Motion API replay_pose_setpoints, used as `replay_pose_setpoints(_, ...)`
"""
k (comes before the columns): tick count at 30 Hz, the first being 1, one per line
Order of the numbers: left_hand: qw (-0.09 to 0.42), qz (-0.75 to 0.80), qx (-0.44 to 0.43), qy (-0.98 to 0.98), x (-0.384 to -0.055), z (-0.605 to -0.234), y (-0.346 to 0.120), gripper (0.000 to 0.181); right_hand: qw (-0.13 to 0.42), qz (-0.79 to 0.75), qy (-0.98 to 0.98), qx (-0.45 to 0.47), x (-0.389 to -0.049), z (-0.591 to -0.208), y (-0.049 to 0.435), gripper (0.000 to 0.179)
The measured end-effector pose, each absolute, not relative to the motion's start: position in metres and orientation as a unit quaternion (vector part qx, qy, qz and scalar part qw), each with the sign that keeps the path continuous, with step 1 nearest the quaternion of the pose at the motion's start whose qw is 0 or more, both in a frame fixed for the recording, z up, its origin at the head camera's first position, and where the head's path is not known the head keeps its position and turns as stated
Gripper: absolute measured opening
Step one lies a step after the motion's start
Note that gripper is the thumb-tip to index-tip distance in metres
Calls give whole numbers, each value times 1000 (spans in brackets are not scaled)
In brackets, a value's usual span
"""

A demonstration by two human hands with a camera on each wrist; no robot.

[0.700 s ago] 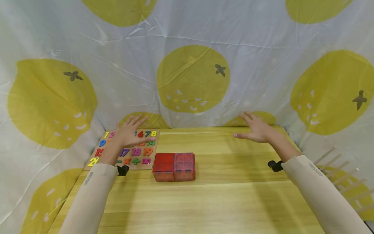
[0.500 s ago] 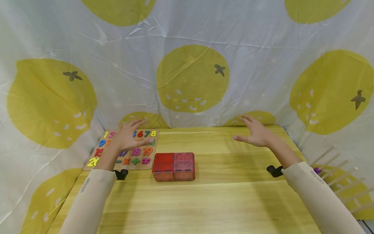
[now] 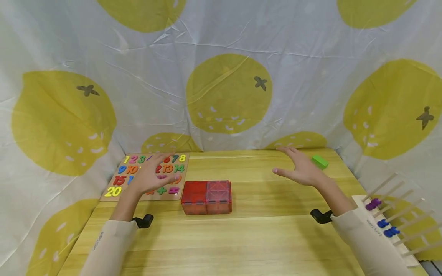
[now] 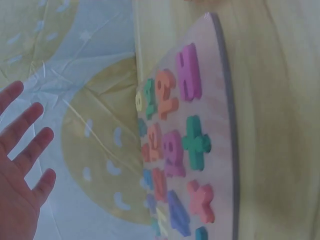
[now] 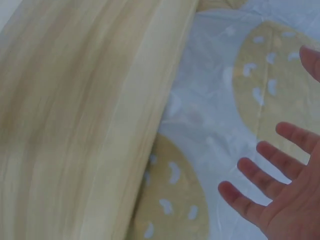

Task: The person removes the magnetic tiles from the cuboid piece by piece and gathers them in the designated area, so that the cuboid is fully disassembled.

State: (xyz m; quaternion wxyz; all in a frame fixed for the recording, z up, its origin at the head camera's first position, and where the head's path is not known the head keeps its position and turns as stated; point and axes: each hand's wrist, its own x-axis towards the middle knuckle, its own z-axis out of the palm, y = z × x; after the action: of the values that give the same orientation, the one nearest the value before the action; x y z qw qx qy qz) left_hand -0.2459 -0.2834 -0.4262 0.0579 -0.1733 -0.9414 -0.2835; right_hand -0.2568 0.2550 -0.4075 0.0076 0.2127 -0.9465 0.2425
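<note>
My left hand [image 3: 150, 176] hovers over a wooden number board [image 3: 157, 197] with colourful digits and signs, covering part of it. In the left wrist view its fingers are spread, and the board's raised pieces, such as a green plus sign [image 4: 196, 143], lie beside it. My right hand [image 3: 302, 168] is held above the right side of the table, fingers extended and holding nothing. A green block [image 3: 320, 161] lies just beyond it. Between the hands sits a pair of joined red translucent tile boxes [image 3: 206, 197], touched by neither hand.
At the right edge stands a rack with upright wooden pegs [image 3: 411, 260], bearing purple pieces [image 3: 373, 204] and blue pieces [image 3: 387, 228]; my right sleeve partly covers it. A lemon-print curtain [image 3: 228, 94] surrounds the wooden table [image 3: 221, 245] at the back and sides.
Both hands have drawn back and down towards me, still spread. The green block and the peg rack's base with its coloured pieces, hidden earlier, now show. The red boxes have not moved.
</note>
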Motion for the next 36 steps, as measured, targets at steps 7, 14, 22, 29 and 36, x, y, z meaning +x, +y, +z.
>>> replay_pose_setpoints(7, 50, -327, -174, -928, -231, -443, -275, 84, 15, 302, -927, 224, -247, -420, 242, 80)
replay_pose_setpoints(14, 63, -406, -201, -889, -219, -456, -272, 87, 9, 357, -903, 239, -238, -435, 220, 75)
replay_pose_setpoints(22, 45, -410, -227, -883, -212, -472, -261, 97, 5, 391, -883, 259, -230, -449, 193, 72)
replay_pose_setpoints(29, 37, -411, -248, -876, -212, -480, -251, 101, -7, 407, -873, 271, -228, -457, 177, 68)
replay_pose_setpoints(36, 34, -414, -250, -874, -212, -488, -250, 98, -9, 405, -870, 283, -225, -462, 165, 67)
